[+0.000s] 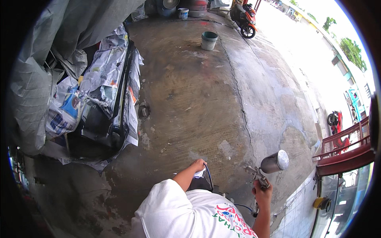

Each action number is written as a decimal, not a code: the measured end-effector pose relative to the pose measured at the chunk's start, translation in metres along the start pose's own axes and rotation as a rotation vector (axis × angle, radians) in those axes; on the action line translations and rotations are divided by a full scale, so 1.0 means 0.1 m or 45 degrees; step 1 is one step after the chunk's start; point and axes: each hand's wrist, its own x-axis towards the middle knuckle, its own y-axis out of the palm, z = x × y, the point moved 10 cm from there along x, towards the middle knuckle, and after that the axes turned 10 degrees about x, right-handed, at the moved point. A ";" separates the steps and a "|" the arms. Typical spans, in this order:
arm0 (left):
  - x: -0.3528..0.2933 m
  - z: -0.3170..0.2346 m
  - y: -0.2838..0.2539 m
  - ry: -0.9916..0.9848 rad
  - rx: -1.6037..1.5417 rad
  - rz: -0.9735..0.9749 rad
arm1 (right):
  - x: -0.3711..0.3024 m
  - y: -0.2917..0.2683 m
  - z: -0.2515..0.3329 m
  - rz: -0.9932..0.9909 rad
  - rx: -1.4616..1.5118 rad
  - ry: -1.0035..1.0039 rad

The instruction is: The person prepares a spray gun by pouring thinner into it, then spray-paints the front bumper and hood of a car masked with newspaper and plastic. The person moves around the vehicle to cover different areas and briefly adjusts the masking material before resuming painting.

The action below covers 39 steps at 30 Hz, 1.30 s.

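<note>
In my right hand is a metal spray gun, its handle wrapped by my fingers. A silvery cylindrical paint cup sits on the gun and tilts to the right. My left hand is closed in front of my body around a dark blue air hose, which loops down toward my waist. Something white, perhaps a cloth, shows just under that hand. More hose appears below the gun near my right wrist. Part of the grip and trigger is hidden by my right hand.
At left stands a vehicle part with glossy black edges, masked with newspaper and draped in grey plastic sheeting. A bucket stands on the cracked concrete floor. A motorcycle is parked beyond; a red metal railing is at right.
</note>
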 end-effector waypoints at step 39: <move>3.21 -0.70 -3.63 -0.817 -0.971 -0.895 | 7.06 1.64 2.48 0.725 -0.014 -0.340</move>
